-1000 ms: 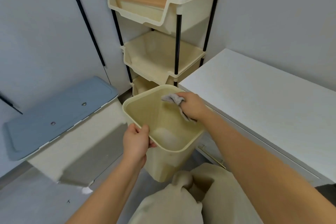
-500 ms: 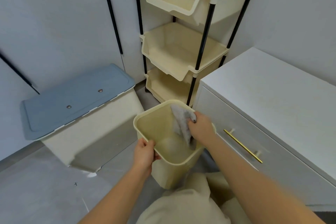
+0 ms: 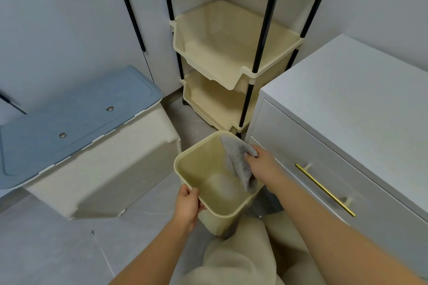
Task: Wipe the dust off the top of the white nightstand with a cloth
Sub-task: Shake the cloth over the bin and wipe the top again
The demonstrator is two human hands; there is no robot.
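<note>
My right hand (image 3: pixel 262 165) grips a grey cloth (image 3: pixel 236 162) that hangs down over the right inner side of a cream plastic bin (image 3: pixel 192 169). My left hand (image 3: pixel 187 203) clasps the bin's near rim. The bin is low, just above the floor, in front of the white nightstand (image 3: pixel 359 90), whose flat top is bare. A gold drawer handle (image 3: pixel 324 190) runs along the nightstand's front.
A cream tiered rack (image 3: pixel 231 53) with black poles stands behind the bin, against the wall. To the left is a beige storage box with a blue-grey lid (image 3: pixel 76 120). Grey floor tiles (image 3: pixel 58 250) lie lower left. My beige-clad knee (image 3: pixel 238 252) is under the bin.
The bin has come down from nightstand height toward the floor, both hands with it. The cloth has unfurled and now hangs inside the bin. My view has tilted lower.
</note>
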